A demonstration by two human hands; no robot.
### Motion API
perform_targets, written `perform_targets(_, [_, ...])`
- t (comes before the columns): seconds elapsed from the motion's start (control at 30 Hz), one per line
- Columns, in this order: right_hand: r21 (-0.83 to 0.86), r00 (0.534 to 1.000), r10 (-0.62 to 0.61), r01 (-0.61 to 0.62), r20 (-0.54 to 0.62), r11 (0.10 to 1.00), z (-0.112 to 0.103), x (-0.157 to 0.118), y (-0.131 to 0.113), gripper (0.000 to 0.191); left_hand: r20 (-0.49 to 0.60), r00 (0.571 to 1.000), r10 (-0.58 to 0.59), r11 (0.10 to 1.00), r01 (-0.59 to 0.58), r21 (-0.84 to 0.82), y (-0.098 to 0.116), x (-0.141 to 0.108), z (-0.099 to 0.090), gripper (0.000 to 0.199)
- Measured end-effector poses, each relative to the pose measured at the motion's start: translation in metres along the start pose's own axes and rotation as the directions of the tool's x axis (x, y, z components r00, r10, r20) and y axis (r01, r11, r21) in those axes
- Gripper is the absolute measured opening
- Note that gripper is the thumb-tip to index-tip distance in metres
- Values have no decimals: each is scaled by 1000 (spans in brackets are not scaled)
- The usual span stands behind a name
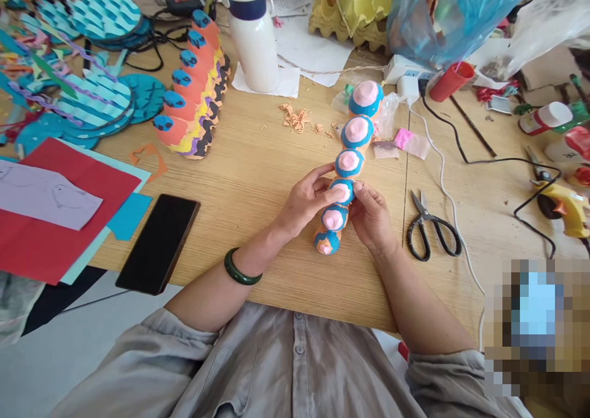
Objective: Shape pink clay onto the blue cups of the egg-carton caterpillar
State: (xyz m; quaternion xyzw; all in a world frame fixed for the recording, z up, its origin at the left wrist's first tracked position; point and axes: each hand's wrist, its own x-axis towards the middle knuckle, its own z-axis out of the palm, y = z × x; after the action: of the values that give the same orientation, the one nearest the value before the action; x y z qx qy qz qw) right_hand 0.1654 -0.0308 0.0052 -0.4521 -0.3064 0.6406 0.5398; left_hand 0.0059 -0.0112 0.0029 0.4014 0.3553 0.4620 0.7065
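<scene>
1. From where I stand, the person's left hand and right hand are both partly closed around a painted egg-carton strip. The left hand's fingers curve over it from one side, and the right hand's fingers and thumb pinch it from the other.
2. The strip runs lengthwise on the worktop, from just above the person's wrists toward the far side. Its orange body carries blue rings and pink domes, and the hands grip it around its lower middle. I can't tell whether its lower end touches the wood.
3. A grip close together like this seems wise: both hands share the load at one spot, so the joined cups are less likely to bend apart. Gentle pressure should suit the light-looking pulp.
4. Black-handled scissors lie just right of the right hand, leaving little room that way. A white cable runs beyond them.
5. There is more room on the left, where pale wood stretches to a black phone.
6. Beyond the strip's far end lie a pink scrap and a white power strip. The worktop's near edge passes under the forearms.
</scene>
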Motion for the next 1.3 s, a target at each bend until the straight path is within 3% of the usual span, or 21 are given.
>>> perform_targets(0.13, [-23, 1000, 7, -7, -11, 1000, -2, 1, 2, 37, -18, 1000, 13, 1000, -13, 28, 0, 0, 1, 76])
perform_targets(0.3, [33, 998, 51, -50, -45, 998, -6, 7, 2, 31, 4, 997, -79, 995, 80, -60, 3, 0, -1, 81])
perform_targets(0.5, [142, 986, 165, -159, -32, 977, -8, 9, -8, 20, 153, 978, -145, 980, 163, -111, 6, 2, -6, 81])
perform_targets(0.77, [103, 973, 211, -220, 89, 970, -3, 7, -9, 35, 66, 998, -12, 998, 16, -62, 3, -1, -4, 84])
perform_targets(0.93, [109, 969, 223, -234, 110, 966, -7, 7, -7, 27, -9, 1000, 21, 991, -22, -133, 2, 2, -5, 85])
perform_targets(1.03, [129, 963, 224, -244, 151, 961, -11, 8, -5, 29, 6, 1000, 1, 985, 1, -171, 0, 5, -7, 85])
perform_targets(1.2, [119, 956, 214, -240, 199, 963, -18, 9, -4, 47, 38, 999, -2, 987, 8, -162, 2, 5, -8, 84])
perform_targets(1.3, [91, 962, 199, -219, 189, 971, -21, 9, -4, 42, 84, 996, 7, 987, 6, -159, 6, 2, -7, 82])
